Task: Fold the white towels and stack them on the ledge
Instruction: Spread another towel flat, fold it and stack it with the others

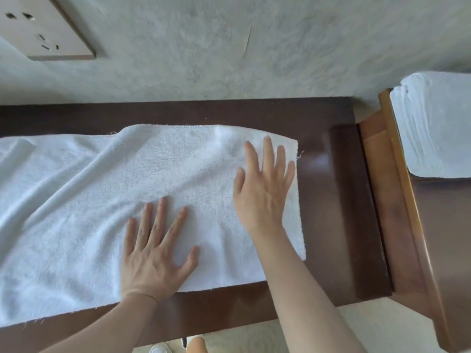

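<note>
While the towel (142, 189) is spread lengthwise across the dark wood worktop (323, 179), both hands are flat on it near its right end. The left hand (158, 250) has its fingers spread and presses the near part; the right hand (265, 189) also lies palm down with straight, splayed fingers, just inside the right edge. Neither one is pinching any cloth.

The left stretch of the towel is pretty wrinkled, with diagonal ridges running off frame. The folded stack (433, 123) sits well apart to the right, on a lighter wooden ledge (397, 189) against the wall.

What could go wrong, in my view:
- Folding over those wrinkles would lock them in and give a lumpy, crooked bundle that won't stack flat.
- The near edge lies close to the front lip of the worktop, and smoothing toward yourself could drag it over. How much hangs off on the left I can't tell.
- The polished wood looks slick, so the whole towel may slide instead of flattening.

As for writing: no brands or labels I can read. The wall socket (43, 29) top left shows only holes, no text.
</note>
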Tool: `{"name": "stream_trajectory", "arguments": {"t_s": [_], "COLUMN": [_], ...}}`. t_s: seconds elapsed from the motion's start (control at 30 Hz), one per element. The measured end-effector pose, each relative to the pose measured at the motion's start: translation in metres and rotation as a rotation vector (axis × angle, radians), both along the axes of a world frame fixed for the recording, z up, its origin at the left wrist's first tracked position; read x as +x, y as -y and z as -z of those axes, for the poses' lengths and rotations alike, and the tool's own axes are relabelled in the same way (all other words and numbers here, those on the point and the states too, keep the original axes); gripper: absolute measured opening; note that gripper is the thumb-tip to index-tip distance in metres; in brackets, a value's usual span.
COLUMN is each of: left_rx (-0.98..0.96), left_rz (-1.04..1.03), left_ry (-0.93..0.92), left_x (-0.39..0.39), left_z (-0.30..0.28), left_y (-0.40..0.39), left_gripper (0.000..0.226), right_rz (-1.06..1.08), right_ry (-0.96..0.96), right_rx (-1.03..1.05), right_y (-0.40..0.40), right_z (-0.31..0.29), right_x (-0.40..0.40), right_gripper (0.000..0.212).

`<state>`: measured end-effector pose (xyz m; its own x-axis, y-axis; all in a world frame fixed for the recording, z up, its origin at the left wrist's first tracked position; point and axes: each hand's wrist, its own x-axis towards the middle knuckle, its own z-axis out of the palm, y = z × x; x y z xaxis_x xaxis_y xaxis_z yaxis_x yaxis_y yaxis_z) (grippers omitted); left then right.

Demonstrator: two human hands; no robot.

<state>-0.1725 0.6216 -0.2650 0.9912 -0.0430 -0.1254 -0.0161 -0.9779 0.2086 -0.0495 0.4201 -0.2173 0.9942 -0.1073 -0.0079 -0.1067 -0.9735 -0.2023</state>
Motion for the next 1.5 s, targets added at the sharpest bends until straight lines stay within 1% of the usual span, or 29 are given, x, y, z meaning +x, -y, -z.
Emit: {"name": "stream_trajectory", "arguments": {"t_s": [0.07, 0.1, 0.23, 0.3, 0.37, 0.4, 0.5, 0.53, 0.67, 0.77, 0.83, 0.87, 0.93, 0.97, 1.0, 1.07, 1.13, 1.2, 1.23, 1.27, 1.33, 1.4, 1.43, 1.5], "left_rx": [-0.005, -0.006, 0.007, 0.017, 0.027, 0.034, 0.044, 0.05, 0.048, 0.046, 0.05, 0.055, 0.057, 0.057, 0.059, 0.064, 0.066, 0.065, 0.059, 0.054, 0.049, 0.052, 0.052, 0.057], "left_rz": [-0.004, -0.005, 0.002, 0.018, 0.016, 0.019, 0.024, 0.026, 0.03, 0.033, 0.032, 0.033, 0.035, 0.035, 0.037, 0.04, 0.036, 0.035, 0.034, 0.031, 0.03, 0.028, 0.028, 0.033], "left_ry": [-0.008, -0.01, -0.017, -0.03, -0.033, -0.039, -0.04, -0.038, -0.032, -0.028, -0.021, -0.018, -0.012, -0.011, -0.011, -0.011, -0.003, -0.002, 0.0, 0.002, 0.008, 0.016, 0.019, 0.016], "left_x": [0.0, 0.0, 0.001, 0.001, 0.001, 0.0, 0.0, 0.0, 0.001, 0.0, -0.001, 0.0, 0.0, 0.0, 0.0, -0.001, -0.001, -0.001, -0.001, -0.001, 0.0, -0.001, -0.001, -0.001], "left_z": [-0.001, -0.001, -0.003, -0.004, -0.004, -0.004, -0.004, -0.003, -0.004, -0.003, -0.002, -0.002, -0.001, -0.001, 0.0, 0.0, 0.001, 0.002, 0.002, 0.002, 0.003, 0.004, 0.004, 0.005], "left_y": [0.0, 0.001, 0.001, 0.001, 0.001, 0.001, 0.001, 0.0, 0.001, 0.0, -0.001, -0.001, 0.0, 0.0, -0.001, -0.001, -0.001, 0.0, 0.0, 0.0, 0.0, 0.0, -0.001, -0.001], "left_gripper": [0.086, 0.086, 0.086, 0.086, 0.086, 0.085, 0.086, 0.086, 0.086, 0.087, 0.087, 0.087, 0.087, 0.087, 0.087, 0.087, 0.087, 0.087, 0.087, 0.086, 0.086, 0.086, 0.086, 0.086], "right_rz": [0.016, 0.02, -0.021, 0.001, 0.053, 0.082, 0.114, 0.122, 0.17, 0.071, 0.032, 0.035, 0.049, 0.044, 0.041, 0.031, -0.014, -0.057, -0.057, -0.038, 0.031, 0.083, 0.088, 0.043], "right_ry": [-0.207, -0.245, -0.173, -0.154, -0.132, -0.091, 0.12, 0.137, -0.005, -0.009, 0.057, 0.131, 0.351, 0.431, 0.454, 0.35, 0.171, -0.051, -0.135, -0.178, -0.173, -0.099, -0.071, -0.1], "right_rx": [0.016, 0.017, 0.011, 0.009, 0.03, 0.05, 0.058, 0.05, -0.045, -0.137, -0.142, -0.126, -0.087, -0.076, -0.069, -0.039, 0.008, 0.004, -0.012, -0.014, 0.015, 0.063, 0.076, 0.05], "right_y": [-0.003, -0.001, 0.009, 0.011, 0.01, 0.009, 0.01, 0.013, 0.027, 0.027, 0.026, 0.026, 0.028, 0.027, 0.025, 0.016, 0.004, -0.003, -0.002, 0.0, 0.005, 0.002, -0.002, -0.006], "right_z": [0.017, 0.024, 0.035, 0.036, 0.034, 0.031, 0.023, 0.021, 0.014, 0.006, 0.004, 0.004, 0.006, 0.008, 0.01, 0.017, 0.025, 0.032, 0.036, 0.038, 0.036, 0.03, 0.028, 0.031], "right_x": [-0.011, -0.015, -0.033, -0.039, -0.033, -0.024, 0.012, 0.026, 0.072, 0.08, 0.077, 0.075, 0.067, 0.063, 0.057, 0.039, 0.017, 0.0, -0.004, -0.005, -0.002, -0.005, -0.011, -0.028], "right_gripper": [0.064, 0.066, 0.076, 0.083, 0.082, 0.077, 0.053, 0.048, 0.034, 0.014, 0.009, 0.009, 0.024, 0.034, 0.043, 0.053, 0.053, 0.059, 0.062, 0.064, 0.067, 0.067, 0.067, 0.068]}}
